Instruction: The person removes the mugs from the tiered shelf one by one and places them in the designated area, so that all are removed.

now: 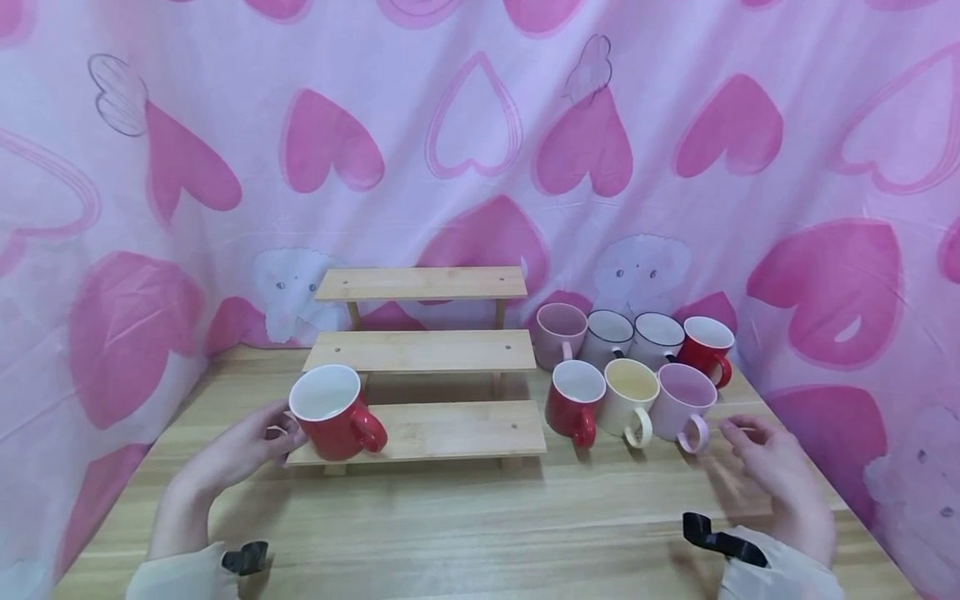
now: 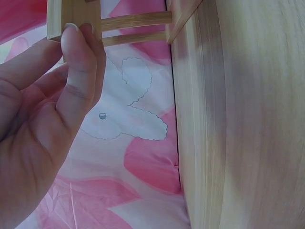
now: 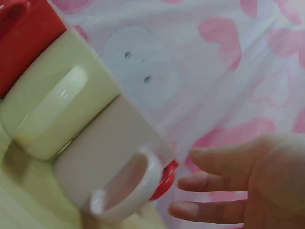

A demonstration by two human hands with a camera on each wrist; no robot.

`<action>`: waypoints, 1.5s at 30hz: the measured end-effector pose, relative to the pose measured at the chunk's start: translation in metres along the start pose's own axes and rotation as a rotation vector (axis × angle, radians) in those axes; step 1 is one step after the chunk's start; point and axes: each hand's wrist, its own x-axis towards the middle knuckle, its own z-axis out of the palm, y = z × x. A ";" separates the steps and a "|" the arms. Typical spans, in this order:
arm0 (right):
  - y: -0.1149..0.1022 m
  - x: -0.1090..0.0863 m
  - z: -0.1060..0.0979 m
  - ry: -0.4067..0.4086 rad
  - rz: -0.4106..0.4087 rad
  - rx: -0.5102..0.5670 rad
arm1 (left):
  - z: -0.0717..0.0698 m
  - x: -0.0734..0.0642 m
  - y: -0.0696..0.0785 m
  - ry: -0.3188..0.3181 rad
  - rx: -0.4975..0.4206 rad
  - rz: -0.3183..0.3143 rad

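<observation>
A red mug (image 1: 330,425) with a white inside stands at the left end of the lowest board (image 1: 457,433) of a three-step wooden shelf, its handle turned right. My left hand (image 1: 251,446) is just left of the mug. In the left wrist view its fingertips (image 2: 71,33) are right at the board's end, with nothing held. Over on the right, my right hand (image 1: 772,467) hovers by the lilac mug (image 1: 678,400). Its fingers (image 3: 200,183) point toward that mug's handle, apart from it and relaxed.
Right of the shelf stand two rows of mugs. The front row has another red mug (image 1: 573,408) and a cream mug (image 1: 626,408); behind are a mauve mug (image 1: 555,342), two white mugs with dark rims (image 1: 603,342) and a red one (image 1: 697,350). A heart-patterned curtain (image 1: 480,125) backs the table (image 1: 480,533).
</observation>
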 end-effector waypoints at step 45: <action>-0.239 -0.047 0.221 -0.324 -0.706 0.281 | 0.000 0.000 0.002 -0.003 -0.004 -0.006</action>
